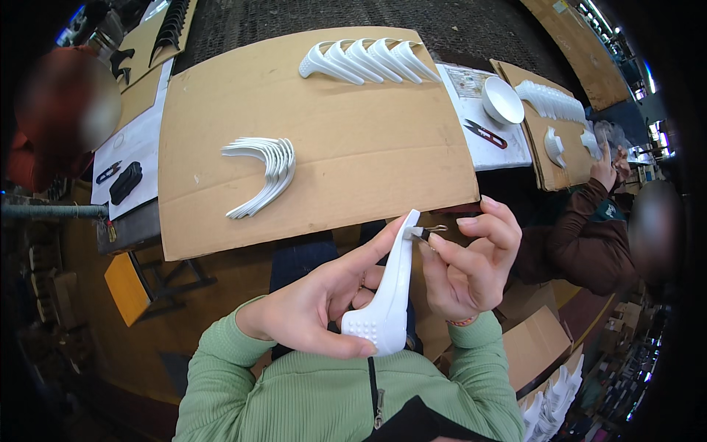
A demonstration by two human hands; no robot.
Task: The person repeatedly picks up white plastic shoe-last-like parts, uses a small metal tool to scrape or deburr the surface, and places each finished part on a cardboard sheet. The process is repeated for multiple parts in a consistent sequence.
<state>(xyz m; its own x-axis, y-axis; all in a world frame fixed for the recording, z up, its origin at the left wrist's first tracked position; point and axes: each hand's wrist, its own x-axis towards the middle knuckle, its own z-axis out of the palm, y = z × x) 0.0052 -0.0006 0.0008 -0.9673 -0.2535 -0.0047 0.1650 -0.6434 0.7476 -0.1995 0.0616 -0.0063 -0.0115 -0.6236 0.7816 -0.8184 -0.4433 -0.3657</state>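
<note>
My left hand (315, 300) is wrapped around a white curved plastic piece (394, 308), tilted upright above my lap. Raised bumps cover its wide lower end, and the narrow end points up. Beside that narrow end, the thumb and fingers of my right hand (475, 258) pinch a small black clip-like piece (422, 233) with a thin brassy loop. The black piece meets a small tab on the white part; whether the two are joined is too small to tell. On the cardboard sheet (353, 155) beyond my hands lies a nested stack of white curved pieces (274, 173).
Several more white pieces (366, 60) line the cardboard's far edge. Right of it are a white bowl (503, 101) and thread snips (486, 134). A co-worker's arm (582, 228) is at the right, near another cardboard sheet. A black case (126, 183) lies at the left.
</note>
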